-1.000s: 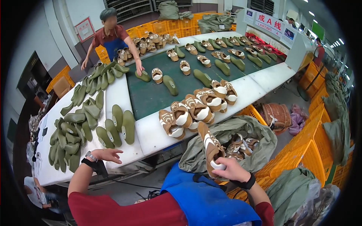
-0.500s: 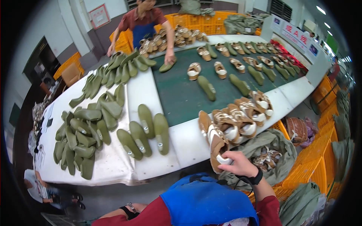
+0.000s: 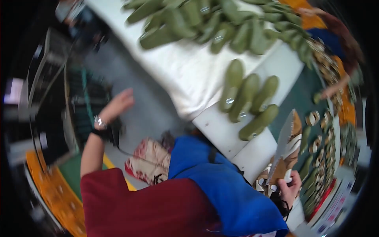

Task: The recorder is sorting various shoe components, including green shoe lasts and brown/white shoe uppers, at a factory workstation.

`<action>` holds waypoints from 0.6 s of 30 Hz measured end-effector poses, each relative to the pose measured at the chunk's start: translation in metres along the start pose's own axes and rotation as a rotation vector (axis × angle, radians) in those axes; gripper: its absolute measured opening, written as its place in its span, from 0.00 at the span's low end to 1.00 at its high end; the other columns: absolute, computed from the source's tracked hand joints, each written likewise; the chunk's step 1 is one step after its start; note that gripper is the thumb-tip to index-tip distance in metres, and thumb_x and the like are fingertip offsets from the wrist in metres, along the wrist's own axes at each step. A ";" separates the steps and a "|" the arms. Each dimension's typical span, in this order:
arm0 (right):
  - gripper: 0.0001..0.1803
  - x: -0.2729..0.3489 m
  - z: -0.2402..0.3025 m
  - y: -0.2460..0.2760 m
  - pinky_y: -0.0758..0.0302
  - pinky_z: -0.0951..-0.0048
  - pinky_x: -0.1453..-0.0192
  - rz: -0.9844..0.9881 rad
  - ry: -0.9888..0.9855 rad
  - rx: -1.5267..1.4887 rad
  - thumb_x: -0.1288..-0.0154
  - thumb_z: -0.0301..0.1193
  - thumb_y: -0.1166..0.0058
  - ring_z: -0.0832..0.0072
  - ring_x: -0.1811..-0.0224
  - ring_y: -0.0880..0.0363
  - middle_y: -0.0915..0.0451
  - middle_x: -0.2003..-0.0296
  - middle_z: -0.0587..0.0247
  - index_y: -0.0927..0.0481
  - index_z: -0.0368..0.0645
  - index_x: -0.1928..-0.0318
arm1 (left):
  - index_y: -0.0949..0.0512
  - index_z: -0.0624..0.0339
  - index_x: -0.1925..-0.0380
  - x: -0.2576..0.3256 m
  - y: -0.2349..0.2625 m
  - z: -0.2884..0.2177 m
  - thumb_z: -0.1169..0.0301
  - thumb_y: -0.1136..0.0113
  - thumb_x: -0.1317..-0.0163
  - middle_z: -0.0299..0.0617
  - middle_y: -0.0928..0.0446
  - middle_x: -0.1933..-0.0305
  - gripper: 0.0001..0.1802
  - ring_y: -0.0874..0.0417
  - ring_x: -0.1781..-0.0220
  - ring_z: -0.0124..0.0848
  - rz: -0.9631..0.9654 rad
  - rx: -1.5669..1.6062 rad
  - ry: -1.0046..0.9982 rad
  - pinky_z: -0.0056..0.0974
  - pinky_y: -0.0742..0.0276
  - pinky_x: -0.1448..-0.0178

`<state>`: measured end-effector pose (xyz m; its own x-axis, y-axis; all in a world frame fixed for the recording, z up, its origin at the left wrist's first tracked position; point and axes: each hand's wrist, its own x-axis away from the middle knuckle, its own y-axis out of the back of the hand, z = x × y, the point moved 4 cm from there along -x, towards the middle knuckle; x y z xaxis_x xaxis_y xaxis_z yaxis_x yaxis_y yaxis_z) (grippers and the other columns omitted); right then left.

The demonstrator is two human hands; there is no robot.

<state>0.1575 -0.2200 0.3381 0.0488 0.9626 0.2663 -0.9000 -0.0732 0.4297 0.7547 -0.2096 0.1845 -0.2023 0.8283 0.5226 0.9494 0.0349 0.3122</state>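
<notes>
My right hand point(image 3: 291, 186) grips a brown-and-white shoe point(image 3: 293, 153) by one end, its long pale sole edge turned toward me. Other brown-and-white shoes point(image 3: 260, 182) sit just beside it on the white table edge. Away to the left, my left hand point(image 3: 120, 103) is stretched out over the grey floor, slightly blurred, fingers extended and nothing seen in it. Between the hands, several olive-green shoe lasts point(image 3: 249, 97) lie side by side on the white tabletop point(image 3: 213, 125). A heap of more green lasts point(image 3: 177, 21) covers the far part of the table.
A green conveyor belt point(image 3: 290, 93) carries rows of shoes and lasts at the right. Across it, a co-worker's arm point(image 3: 335, 87) reaches in. A patterned cloth bundle point(image 3: 148, 160) sits near my left side. Dark racks point(image 3: 85, 96) and an orange crate point(image 3: 51, 189) stand at the left.
My view has swung left, so the table now appears turned, toward the upper right. My left arm has come into view, reaching out. My right hand still holds the shoe, now lifted upright.
</notes>
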 end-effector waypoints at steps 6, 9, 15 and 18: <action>0.19 -0.047 0.020 -0.032 0.41 0.82 0.65 0.378 0.155 0.201 0.53 0.34 0.33 0.86 0.70 0.36 0.31 0.74 0.75 0.30 0.40 0.67 | 0.36 0.53 0.39 0.059 0.044 -0.036 0.57 0.47 0.37 0.36 0.25 0.51 0.28 0.26 0.49 0.25 -0.095 -0.114 -0.115 0.30 0.32 0.45; 0.20 -0.037 0.023 -0.037 0.40 0.81 0.67 0.385 0.179 0.174 0.56 0.36 0.31 0.84 0.73 0.36 0.30 0.76 0.73 0.29 0.38 0.72 | 0.36 0.54 0.39 0.108 0.061 -0.062 0.61 0.48 0.37 0.39 0.25 0.51 0.26 0.27 0.47 0.26 -0.059 -0.298 -0.226 0.33 0.32 0.42; 0.18 -0.021 0.016 -0.017 0.38 0.80 0.68 0.425 0.328 0.110 0.56 0.32 0.33 0.82 0.74 0.34 0.29 0.77 0.69 0.29 0.37 0.73 | 0.39 0.47 0.36 0.198 0.091 -0.193 0.55 0.52 0.36 0.38 0.26 0.49 0.29 0.29 0.44 0.26 -0.238 -0.696 -0.222 0.32 0.38 0.39; 0.17 -0.014 0.012 0.005 0.37 0.76 0.72 0.376 0.533 0.149 0.62 0.29 0.33 0.75 0.77 0.32 0.27 0.77 0.63 0.29 0.35 0.74 | 0.39 0.45 0.36 0.233 0.084 -0.284 0.55 0.52 0.36 0.37 0.27 0.49 0.29 0.29 0.44 0.26 -0.342 -0.757 -0.306 0.32 0.38 0.39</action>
<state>0.1571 -0.2367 0.3472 -0.5112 0.8591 -0.0251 -0.7430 -0.4271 0.5153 0.7189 -0.1729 0.5579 -0.2701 0.9573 0.1032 0.4125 0.0182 0.9108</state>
